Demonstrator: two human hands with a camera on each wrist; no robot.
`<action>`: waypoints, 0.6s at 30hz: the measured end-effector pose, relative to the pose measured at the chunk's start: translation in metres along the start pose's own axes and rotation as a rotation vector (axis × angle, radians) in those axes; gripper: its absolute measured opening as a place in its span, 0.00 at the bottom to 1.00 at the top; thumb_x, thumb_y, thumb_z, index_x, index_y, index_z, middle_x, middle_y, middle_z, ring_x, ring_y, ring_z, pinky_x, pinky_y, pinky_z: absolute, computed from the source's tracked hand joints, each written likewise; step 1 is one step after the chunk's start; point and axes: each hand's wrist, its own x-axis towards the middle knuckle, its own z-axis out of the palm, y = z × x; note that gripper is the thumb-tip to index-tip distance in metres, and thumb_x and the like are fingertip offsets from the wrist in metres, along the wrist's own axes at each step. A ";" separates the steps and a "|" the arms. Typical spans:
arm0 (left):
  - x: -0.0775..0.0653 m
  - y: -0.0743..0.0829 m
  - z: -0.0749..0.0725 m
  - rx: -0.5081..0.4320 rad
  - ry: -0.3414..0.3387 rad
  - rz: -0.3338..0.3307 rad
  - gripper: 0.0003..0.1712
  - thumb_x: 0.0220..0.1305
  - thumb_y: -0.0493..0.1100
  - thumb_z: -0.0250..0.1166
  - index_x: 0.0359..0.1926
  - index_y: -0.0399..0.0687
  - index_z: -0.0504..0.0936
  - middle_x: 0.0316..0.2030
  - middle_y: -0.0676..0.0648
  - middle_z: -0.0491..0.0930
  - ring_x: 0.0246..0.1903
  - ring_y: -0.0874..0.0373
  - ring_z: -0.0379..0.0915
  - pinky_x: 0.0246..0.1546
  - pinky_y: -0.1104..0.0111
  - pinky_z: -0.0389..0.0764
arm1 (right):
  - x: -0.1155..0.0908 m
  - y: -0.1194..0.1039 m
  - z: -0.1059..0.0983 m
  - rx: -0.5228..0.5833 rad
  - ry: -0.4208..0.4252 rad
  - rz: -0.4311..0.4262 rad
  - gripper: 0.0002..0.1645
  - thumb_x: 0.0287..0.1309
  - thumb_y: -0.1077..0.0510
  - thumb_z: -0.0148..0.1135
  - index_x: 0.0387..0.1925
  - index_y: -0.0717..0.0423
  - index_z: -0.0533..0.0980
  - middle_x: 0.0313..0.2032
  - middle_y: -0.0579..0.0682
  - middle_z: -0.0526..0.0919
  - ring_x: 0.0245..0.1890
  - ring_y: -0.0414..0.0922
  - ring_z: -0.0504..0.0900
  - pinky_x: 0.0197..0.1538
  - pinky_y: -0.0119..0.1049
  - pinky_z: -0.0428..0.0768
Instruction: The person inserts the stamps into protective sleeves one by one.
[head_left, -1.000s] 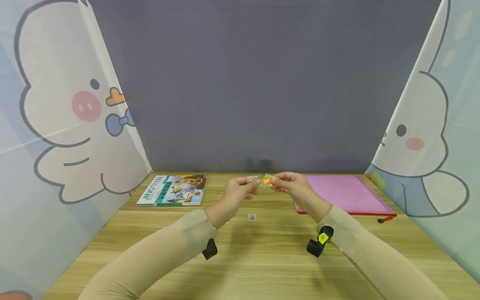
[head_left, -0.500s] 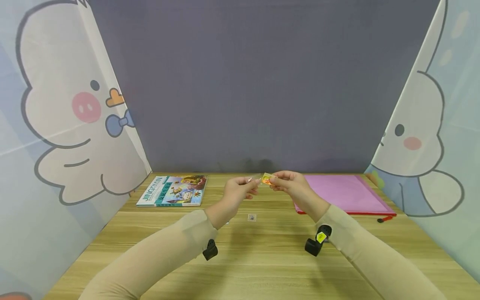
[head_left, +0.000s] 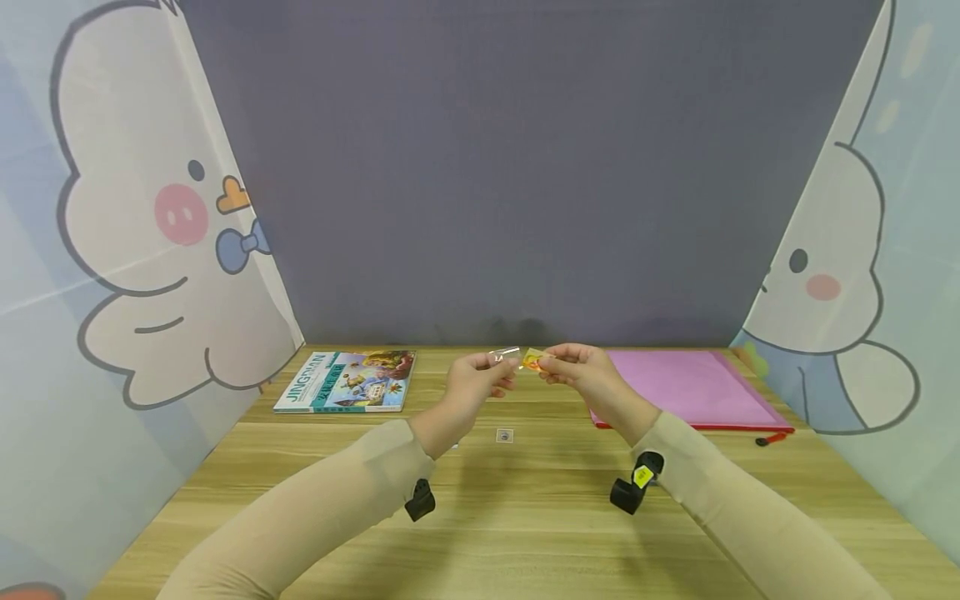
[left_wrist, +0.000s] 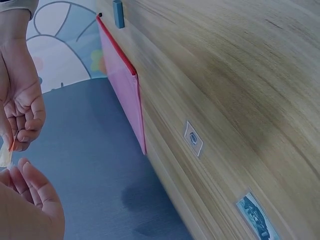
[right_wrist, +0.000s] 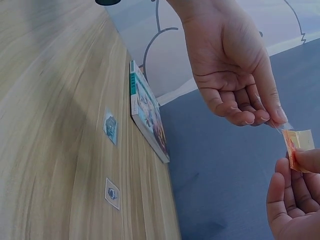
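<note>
Between left thumb and fingers, my left hand [head_left: 468, 385] pinches a small clear plastic sleeve [head_left: 507, 355]. My right hand [head_left: 592, 373] pinches a small orange-and-yellow stamp-like piece [head_left: 533, 359] by its edge. In the right wrist view this piece [right_wrist: 301, 137] has a pale yellow margin, and its near edge is close to the clear film; whether they touch I cannot tell. Both hands are raised over the far part of the table. Below them lies a little pale card [head_left: 505, 435] with a round motif. A blue stamp-like card [left_wrist: 257, 216], mostly behind my left wrist in the head view, lies beside it.
A picture book [head_left: 348, 382] lies at the back left of the wooden table [head_left: 525, 533]. At the back right is a pink pouch [head_left: 690, 387] with a red zip edge. A small blue block [left_wrist: 118, 14] sits near the pouch. Cloth walls surround the table.
The clear sleeve in my left hand has tilted and now catches more light. The orange-and-yellow piece has shifted only slightly in my right hand. Both arms stay almost where they were.
</note>
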 end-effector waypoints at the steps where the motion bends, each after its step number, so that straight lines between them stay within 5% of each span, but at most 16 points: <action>1: 0.000 0.000 0.000 -0.003 0.000 -0.001 0.11 0.61 0.45 0.69 0.28 0.41 0.81 0.32 0.43 0.84 0.29 0.56 0.82 0.34 0.64 0.84 | 0.000 0.000 0.000 0.001 -0.002 -0.002 0.16 0.63 0.56 0.64 0.45 0.65 0.76 0.33 0.45 0.85 0.36 0.42 0.82 0.47 0.33 0.83; 18: 0.001 -0.004 0.001 0.054 0.011 0.002 0.14 0.60 0.45 0.70 0.40 0.38 0.86 0.28 0.47 0.84 0.26 0.60 0.80 0.32 0.66 0.84 | 0.001 0.002 0.004 0.025 0.019 -0.002 0.16 0.63 0.57 0.64 0.45 0.66 0.76 0.32 0.44 0.84 0.33 0.39 0.82 0.45 0.32 0.83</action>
